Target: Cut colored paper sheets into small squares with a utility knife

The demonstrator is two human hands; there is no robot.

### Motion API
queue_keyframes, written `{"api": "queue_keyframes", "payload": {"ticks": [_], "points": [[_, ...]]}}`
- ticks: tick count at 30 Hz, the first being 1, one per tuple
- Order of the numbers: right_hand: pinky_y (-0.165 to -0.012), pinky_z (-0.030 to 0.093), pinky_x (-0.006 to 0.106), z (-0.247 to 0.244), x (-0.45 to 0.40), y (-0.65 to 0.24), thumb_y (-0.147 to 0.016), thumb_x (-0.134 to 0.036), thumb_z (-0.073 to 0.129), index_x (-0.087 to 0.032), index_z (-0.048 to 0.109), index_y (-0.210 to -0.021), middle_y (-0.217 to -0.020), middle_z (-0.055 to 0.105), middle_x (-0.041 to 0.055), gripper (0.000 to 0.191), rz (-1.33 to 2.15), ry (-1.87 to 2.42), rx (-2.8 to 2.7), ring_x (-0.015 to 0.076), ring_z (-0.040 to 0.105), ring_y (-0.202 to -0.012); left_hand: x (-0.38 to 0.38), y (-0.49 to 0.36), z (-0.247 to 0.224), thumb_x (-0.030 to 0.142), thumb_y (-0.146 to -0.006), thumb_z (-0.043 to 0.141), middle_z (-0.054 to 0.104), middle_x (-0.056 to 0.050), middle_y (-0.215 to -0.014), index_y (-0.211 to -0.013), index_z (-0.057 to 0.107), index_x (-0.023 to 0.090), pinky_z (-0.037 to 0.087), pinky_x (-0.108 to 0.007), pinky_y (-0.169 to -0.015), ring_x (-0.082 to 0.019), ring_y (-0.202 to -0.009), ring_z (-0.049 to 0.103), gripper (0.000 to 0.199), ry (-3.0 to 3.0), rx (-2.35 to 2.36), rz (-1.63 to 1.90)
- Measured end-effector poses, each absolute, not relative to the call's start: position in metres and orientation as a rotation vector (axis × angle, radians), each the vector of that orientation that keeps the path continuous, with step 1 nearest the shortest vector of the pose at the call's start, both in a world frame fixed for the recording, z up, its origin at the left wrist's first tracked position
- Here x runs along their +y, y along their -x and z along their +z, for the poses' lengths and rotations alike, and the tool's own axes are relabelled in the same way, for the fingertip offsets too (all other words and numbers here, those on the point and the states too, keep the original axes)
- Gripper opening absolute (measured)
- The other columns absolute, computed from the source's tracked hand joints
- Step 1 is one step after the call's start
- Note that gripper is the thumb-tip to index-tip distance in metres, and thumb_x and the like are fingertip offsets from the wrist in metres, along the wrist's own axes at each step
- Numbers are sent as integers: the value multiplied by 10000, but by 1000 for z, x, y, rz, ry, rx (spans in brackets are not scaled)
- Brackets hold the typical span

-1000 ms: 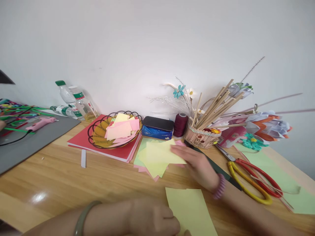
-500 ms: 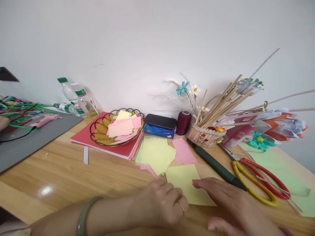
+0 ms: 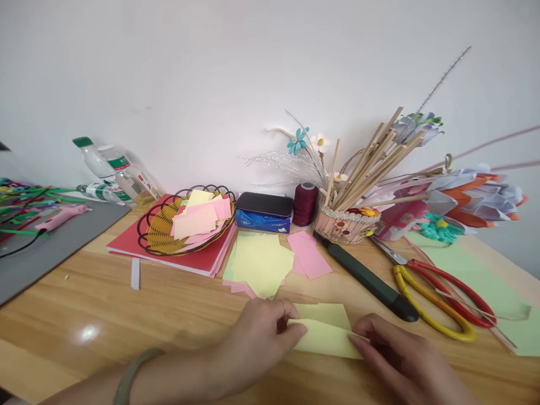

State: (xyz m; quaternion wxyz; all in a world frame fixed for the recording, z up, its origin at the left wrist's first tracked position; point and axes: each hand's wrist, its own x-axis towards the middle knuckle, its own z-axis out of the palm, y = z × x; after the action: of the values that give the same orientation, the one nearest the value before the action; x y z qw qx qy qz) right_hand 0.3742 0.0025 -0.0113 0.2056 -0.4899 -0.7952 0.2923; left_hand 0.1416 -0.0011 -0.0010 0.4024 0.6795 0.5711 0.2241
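Observation:
A sheet of yellow paper (image 3: 324,340) lies on the wooden table with its near part folded up and over. At its left end, my left hand (image 3: 257,337) pinches the folded edge between thumb and fingers. My right hand (image 3: 396,349) grips the opposite end the same way. Just beyond the hands rests a stack of yellow, green and pink paper pieces (image 3: 261,259). Beside that stack are pink paper strips (image 3: 310,256).
Scissors with red and yellow handles (image 3: 442,292) and a dark green-handled tool (image 3: 367,275) lie at the right. Farther back stand a wicker basket (image 3: 156,236) of paper pieces, a maroon thread spool (image 3: 304,205) and a pot of sticks (image 3: 346,225). Plastic bottles (image 3: 126,169) stand back left.
Both hands have taken hold of the yellow sheet, which lay flat before and now has its near side lifted and folded over. The camera view has shifted slightly.

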Motion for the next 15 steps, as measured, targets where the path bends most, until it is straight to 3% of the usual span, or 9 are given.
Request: {"api": "queue_keyframes", "payload": {"ticks": [3,6,12,15], "points": [[-575,502,208,-21,3,-374,-892,-417,443,-256,512,-989,-695,639,-40,200,865,1419,-2137,122,626,-625,1,-142,-2,195,-782,537,460,62,-536,-647,556,159,290,-192,-513,-92,-518,444,142,-1677,1492,576],[-600,525,204,-30,2,-375,-885,-413,455,-233,376,-1220,-731,652,-36,388,855,1421,-2093,130,648,-663,1,-143,-4,187,-779,522,445,66,-534,-645,537,167,290,-194,-515,-97,-519,440,136,-1628,1521,575],[-571,513,190,-32,2,-373,-877,-398,485,-261,507,-921,-775,671,-21,145,664,1426,-2157,118,642,-636,1,-141,-7,119,-763,498,484,74,-570,-831,537,184,319,-192,-523,-108,-533,491,102,-1657,1527,568],[-560,502,181,-25,4,-369,-894,-371,464,-263,526,-815,-747,651,-32,148,638,1385,-2217,107,627,-623,1,-137,-10,121,-780,489,509,77,-575,-919,495,192,343,-197,-523,-118,-528,520,156,-1734,1528,550]]}}
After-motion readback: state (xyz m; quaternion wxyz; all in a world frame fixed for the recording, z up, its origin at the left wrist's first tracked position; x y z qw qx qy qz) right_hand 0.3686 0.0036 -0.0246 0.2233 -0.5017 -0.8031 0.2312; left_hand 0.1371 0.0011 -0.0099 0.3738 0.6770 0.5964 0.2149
